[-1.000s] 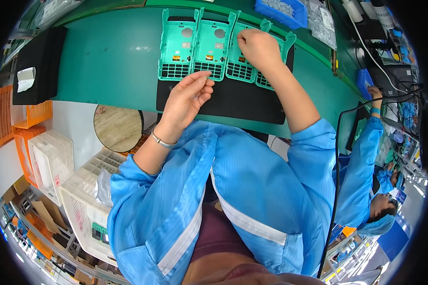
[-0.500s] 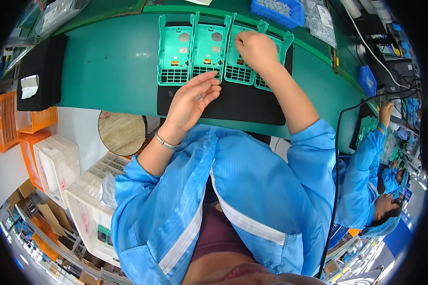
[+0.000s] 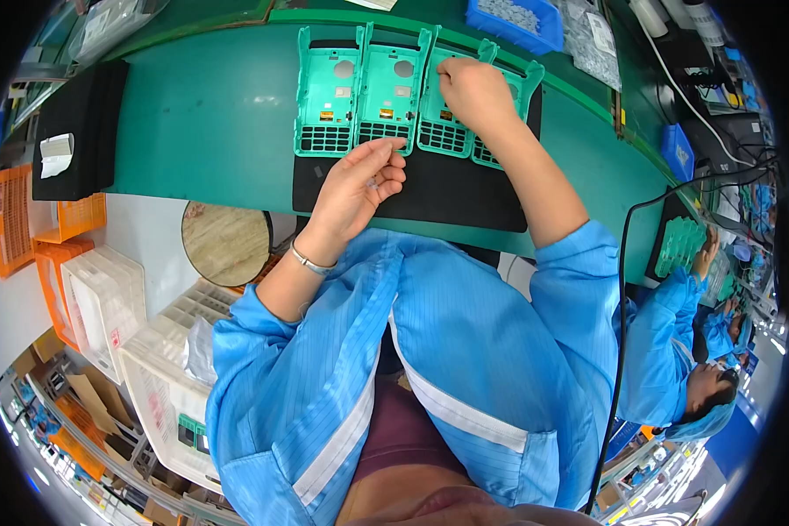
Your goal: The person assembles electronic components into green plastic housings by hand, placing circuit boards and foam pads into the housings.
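Note:
Several green plastic housings stand side by side on a black mat [image 3: 412, 195]. Each has a grid of slots at its near end, and the left two show a round patch higher up. My right hand [image 3: 480, 95] is over the third housing [image 3: 431, 107], fingertips pinched at its upper part; whatever they hold is hidden. It also covers much of the rightmost housing [image 3: 486, 155]. My left hand [image 3: 351, 188], palm turned up, is at the near edge of the second housing [image 3: 384, 88], thumb and forefinger together. Something small and pale shows among its fingers. The leftmost housing [image 3: 327, 92] is untouched.
A blue bin [image 3: 559, 37] of small pale parts and clear bags [image 3: 592, 53] lie at the back right. Black foam blocks [image 3: 77, 131] stand at the table's left end. White crates [image 3: 162, 386] and a round stool [image 3: 226, 244] are at lower left. A co-worker [image 3: 666, 351] sits at right.
The fingers of my left hand have drawn together from a looser pose. My right hand remains over the third housing, almost in place. The co-worker's hand has lowered toward green parts.

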A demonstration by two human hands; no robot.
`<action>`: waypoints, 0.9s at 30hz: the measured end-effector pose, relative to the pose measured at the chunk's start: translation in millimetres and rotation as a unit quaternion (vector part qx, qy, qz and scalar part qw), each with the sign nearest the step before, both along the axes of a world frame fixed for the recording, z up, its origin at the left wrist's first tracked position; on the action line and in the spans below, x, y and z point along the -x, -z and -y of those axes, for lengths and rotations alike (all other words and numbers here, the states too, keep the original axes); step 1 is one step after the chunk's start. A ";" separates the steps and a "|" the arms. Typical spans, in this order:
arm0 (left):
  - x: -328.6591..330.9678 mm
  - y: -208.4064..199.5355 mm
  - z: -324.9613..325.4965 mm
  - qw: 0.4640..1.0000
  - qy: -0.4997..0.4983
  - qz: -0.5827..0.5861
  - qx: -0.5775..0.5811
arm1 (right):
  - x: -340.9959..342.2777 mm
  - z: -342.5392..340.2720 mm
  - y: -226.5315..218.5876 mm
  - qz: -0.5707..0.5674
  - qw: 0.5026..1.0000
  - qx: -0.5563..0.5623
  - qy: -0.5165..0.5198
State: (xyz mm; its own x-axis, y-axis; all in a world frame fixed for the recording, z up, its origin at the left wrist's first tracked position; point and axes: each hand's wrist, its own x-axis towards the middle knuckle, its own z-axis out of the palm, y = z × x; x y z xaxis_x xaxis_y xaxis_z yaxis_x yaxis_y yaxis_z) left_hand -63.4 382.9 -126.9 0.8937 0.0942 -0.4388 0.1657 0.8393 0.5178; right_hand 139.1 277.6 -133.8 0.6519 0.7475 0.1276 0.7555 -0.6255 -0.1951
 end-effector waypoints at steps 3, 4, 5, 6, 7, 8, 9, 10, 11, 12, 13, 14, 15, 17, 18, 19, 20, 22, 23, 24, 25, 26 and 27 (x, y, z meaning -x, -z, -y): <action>-0.1 1.7 -2.5 1.000 0.009 -0.011 0.005 | 9.4 1.6 -11.6 -0.021 0.999 -0.046 -0.004; -0.5 2.4 -3.8 1.000 0.025 -0.008 0.011 | 11.3 3.8 -16.0 -0.019 0.999 -0.046 -0.005; -2.2 0.2 -3.3 1.000 0.014 -0.015 -0.012 | 13.2 7.3 -20.6 -0.022 0.998 -0.058 0.005; -4.3 -3.5 -2.9 0.999 0.004 -0.023 -0.035 | 16.8 11.5 -26.0 -0.025 0.997 -0.070 0.014; -5.6 -4.6 -5.3 0.998 0.004 -0.022 -0.053 | 25.9 16.9 -34.4 -0.024 0.997 -0.070 0.013; -6.8 -5.8 -7.6 0.998 0.000 -0.022 -0.054 | 39.4 22.9 -43.8 -0.076 0.995 -0.056 -0.010; -8.8 -7.3 -9.7 0.998 -0.007 -0.018 -0.057 | 52.4 29.1 -51.1 -0.128 0.991 -0.041 -0.030; -10.3 -7.7 -11.3 0.998 -0.015 -0.015 -0.060 | 64.8 35.7 -50.5 -0.077 0.993 -0.046 -0.081; -13.2 -6.0 -13.0 0.998 -0.012 -0.005 -0.061 | 74.6 43.4 -45.8 -0.025 0.990 -0.050 -0.129; -16.0 -5.3 -14.3 0.998 -0.010 -0.006 -0.059 | 80.4 48.3 -39.0 -0.015 0.988 -0.015 -0.150; -17.2 -7.4 -13.5 0.998 -0.012 0.000 -0.055 | 81.4 53.5 -30.8 -0.012 0.989 -0.018 -0.149; -17.7 -9.7 -11.8 0.999 -0.014 0.006 -0.051 | 80.9 58.3 -22.9 -0.011 0.986 -0.049 -0.157; -17.8 -12.2 -8.9 0.998 -0.013 0.008 -0.054 | 80.7 62.4 -19.4 -0.010 0.983 -0.080 -0.165; -18.0 -12.3 -8.1 0.999 -0.016 -0.001 -0.049 | 81.6 61.6 -28.4 -0.002 0.982 -0.093 -0.164; -16.6 -11.1 -8.6 0.999 -0.014 -0.003 -0.050 | 81.8 61.8 -33.0 -0.010 0.978 -0.151 -0.146; -15.2 -9.2 -9.0 0.998 -0.019 -0.002 -0.052 | 80.9 63.6 -36.2 -0.016 0.970 -0.207 -0.128; -14.1 -8.0 -9.5 0.998 -0.025 0.000 -0.054 | 78.5 68.5 -37.4 -0.028 0.964 -0.238 -0.117; -12.5 -7.1 -10.0 0.998 -0.031 -0.012 -0.061 | 87.3 75.7 -46.0 -0.188 0.921 -0.340 0.012; -11.5 -6.2 -10.2 0.998 -0.032 -0.015 -0.060 | 87.8 82.0 -39.2 -0.305 0.860 -0.406 0.055; -11.3 -6.0 -9.7 0.997 -0.034 -0.017 -0.060 | 88.8 83.9 -31.8 -0.379 0.777 -0.497 0.082; -10.5 -5.8 -8.2 0.998 -0.033 -0.017 -0.060 | 89.9 85.4 -24.2 -0.444 0.677 -0.577 0.109; -9.8 -5.9 -6.7 0.998 -0.027 -0.016 -0.058 | 88.1 89.0 -21.9 -0.464 0.647 -0.598 0.090; -9.5 -5.9 -5.4 0.998 -0.021 -0.013 -0.056 | 85.6 91.1 -22.0 -0.480 0.601 -0.635 0.077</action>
State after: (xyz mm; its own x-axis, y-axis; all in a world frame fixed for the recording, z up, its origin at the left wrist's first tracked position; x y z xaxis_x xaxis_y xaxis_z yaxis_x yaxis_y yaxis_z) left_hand -54.0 388.3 -121.0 0.8759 0.1813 -0.4472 0.1465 0.7832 0.6043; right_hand 53.5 186.4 -111.8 0.9296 0.3663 0.0413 -0.1336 0.4391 -0.8885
